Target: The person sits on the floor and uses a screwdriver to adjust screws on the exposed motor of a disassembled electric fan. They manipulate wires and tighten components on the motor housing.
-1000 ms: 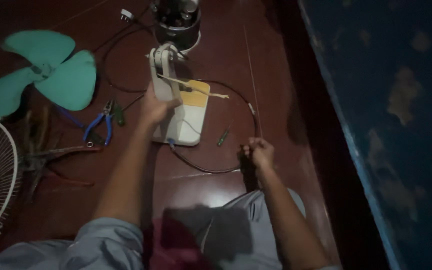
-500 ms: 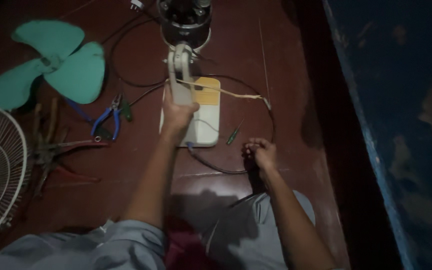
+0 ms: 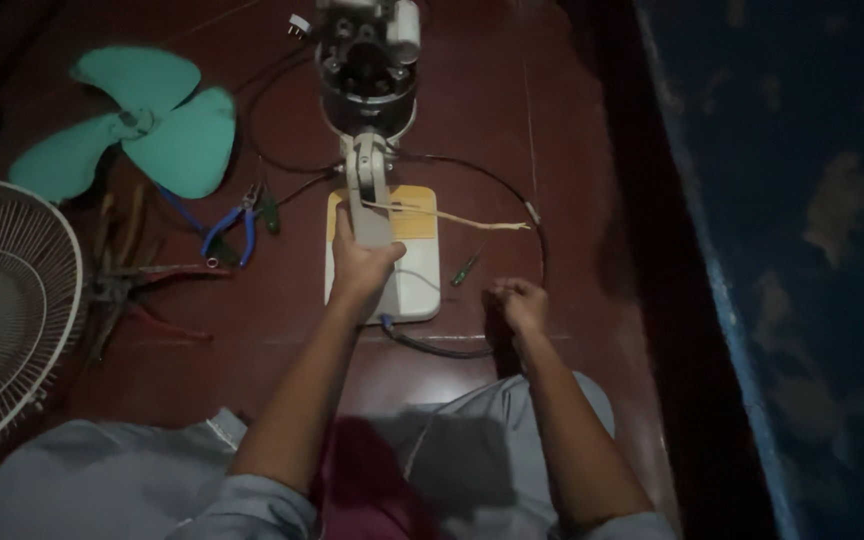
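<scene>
A dismantled table fan lies on the dark red floor, its white base (image 3: 414,280) nearest me, its grey neck (image 3: 368,185) and bare motor (image 3: 370,60) beyond. My left hand (image 3: 357,265) grips the lower part of the neck over the base. My right hand (image 3: 518,303) is closed on the floor to the right, on or beside the black power cord (image 3: 537,250); the grip itself is hard to see. A small green screwdriver (image 3: 468,266) lies between base and right hand.
A teal fan blade (image 3: 147,125) lies at the far left. A white wire fan guard (image 3: 2,300) sits at the left edge. Blue-handled pliers (image 3: 232,225) and red-handled tools (image 3: 147,290) lie left of the base. A dark blue wall (image 3: 802,250) borders the right.
The view has shifted, so the fan now appears further right and lower. My left hand has stayed on the neck and my right hand has stayed by the cord.
</scene>
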